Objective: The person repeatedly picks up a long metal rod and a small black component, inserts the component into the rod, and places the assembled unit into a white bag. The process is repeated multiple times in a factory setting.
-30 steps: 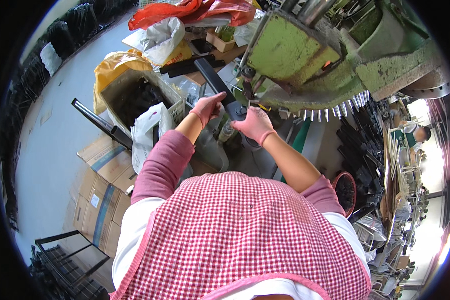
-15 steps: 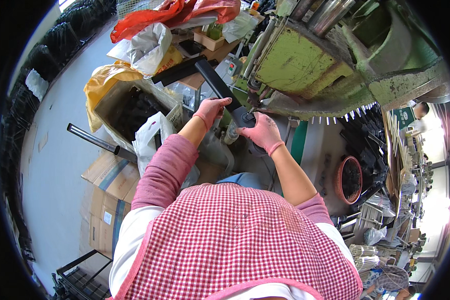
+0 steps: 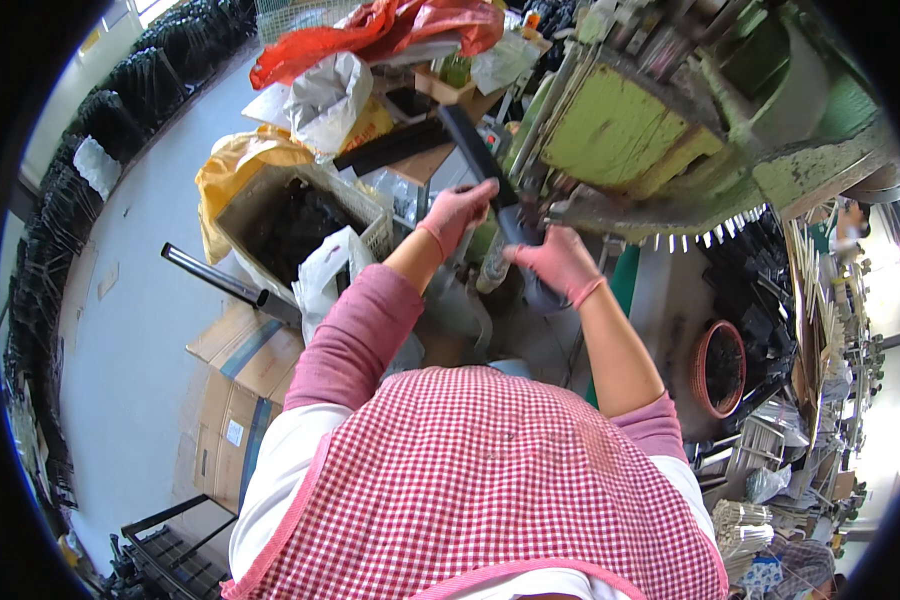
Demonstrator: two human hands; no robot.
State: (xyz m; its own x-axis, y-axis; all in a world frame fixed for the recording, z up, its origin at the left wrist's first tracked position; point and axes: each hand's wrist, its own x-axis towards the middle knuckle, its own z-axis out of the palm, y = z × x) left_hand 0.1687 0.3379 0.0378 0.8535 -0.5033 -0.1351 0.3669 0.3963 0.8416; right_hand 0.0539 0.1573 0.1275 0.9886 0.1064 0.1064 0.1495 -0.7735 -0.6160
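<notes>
A long dark strip [image 3: 480,165] is gripped by left hand [image 3: 457,212] and right hand [image 3: 560,262]; its lower end is hidden. A brown carton [image 3: 232,385] is seen left.

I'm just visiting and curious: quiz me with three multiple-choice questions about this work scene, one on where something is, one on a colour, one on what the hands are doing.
1. Where is the open box of dark parts?
A. to the person's left
B. to the person's right
C. on top of the green machine

2. What colour are the gloves?
A. blue
B. pink
C. white

3. What is the state of the hands?
A. both hang free
B. only the right grips something
C. both are on the long dark strip

Answers:
1 A, it sits left of the left hand.
2 B, both the left and right hand show pink.
3 C, both close on the long dark strip by the green machine.
</notes>
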